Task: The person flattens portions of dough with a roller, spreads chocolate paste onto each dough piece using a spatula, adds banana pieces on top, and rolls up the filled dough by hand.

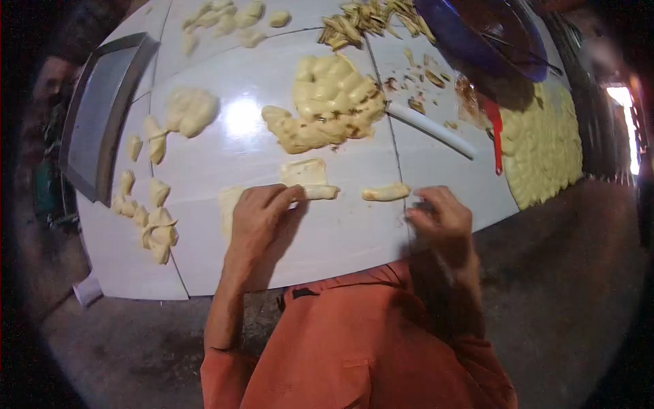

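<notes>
At the front middle of the white table, my left hand [261,208] has its fingers bent onto the left end of a pale dough roll [322,192]. A second dough roll [385,193], browned at one end, lies a short way to the right. Just past it my right hand [444,213] hovers with thumb and fingers apart and nothing between them. Behind the left roll is a flattened dough piece [304,170]. Another flat dough sheet [229,208] is partly hidden by my left hand.
Beyond lies a heap of yellow dough pieces [334,85] with brown smears, beside a white rolling pin [436,131]. A red-handled tool [496,140], a purple basin [446,31] and cut strips [368,24] are farther right. Dough lumps [160,232] and a metal tray [126,88] sit left.
</notes>
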Available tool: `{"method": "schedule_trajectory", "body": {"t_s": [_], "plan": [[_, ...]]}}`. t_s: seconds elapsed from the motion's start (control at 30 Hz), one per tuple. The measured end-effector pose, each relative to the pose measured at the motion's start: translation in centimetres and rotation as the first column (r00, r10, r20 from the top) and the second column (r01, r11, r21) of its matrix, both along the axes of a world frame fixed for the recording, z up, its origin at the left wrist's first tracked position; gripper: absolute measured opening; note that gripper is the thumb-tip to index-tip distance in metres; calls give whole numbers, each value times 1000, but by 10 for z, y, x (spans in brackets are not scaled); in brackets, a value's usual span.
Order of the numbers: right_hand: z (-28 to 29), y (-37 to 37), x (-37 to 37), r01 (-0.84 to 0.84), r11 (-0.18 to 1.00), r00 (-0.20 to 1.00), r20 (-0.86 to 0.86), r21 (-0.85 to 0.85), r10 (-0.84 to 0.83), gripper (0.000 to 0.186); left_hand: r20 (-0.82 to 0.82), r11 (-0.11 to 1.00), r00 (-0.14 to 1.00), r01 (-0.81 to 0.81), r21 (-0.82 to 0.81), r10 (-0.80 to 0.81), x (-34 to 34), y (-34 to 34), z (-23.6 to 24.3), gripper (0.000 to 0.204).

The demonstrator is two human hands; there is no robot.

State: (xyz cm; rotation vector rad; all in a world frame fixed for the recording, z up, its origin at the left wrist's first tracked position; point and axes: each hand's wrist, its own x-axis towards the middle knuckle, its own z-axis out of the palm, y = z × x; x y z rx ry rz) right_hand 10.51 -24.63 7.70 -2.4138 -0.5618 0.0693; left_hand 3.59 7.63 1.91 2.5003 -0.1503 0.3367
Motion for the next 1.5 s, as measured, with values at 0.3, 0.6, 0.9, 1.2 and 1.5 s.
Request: {"method": "schedule_trajectory", "body": {"t_s": [0.3,0.6,0.9,1.2,1.5], "plan": [[-62,109,37,-545,819,801,175,-180,572,15,-5,999,999,-50,19,51,-6,9,-4,18],[-45,117,46,-454,887,846,273,-80,458,26,61,982,980,-191,-12,191,-5,13,-1,18],[-59,118,48,-473,866,783,375,-162,497,37,106,979,981,-176,102,165,2,16,1,27],[-60,136,57,-441,869,804,331,-224,493,38,4,980,986,-165,107,165,13,12,-2,32],[-62,137,65,-496,852,827,208,-165,522,34,-41,990,995,-91,106,95,27,20,-4,28]]}}
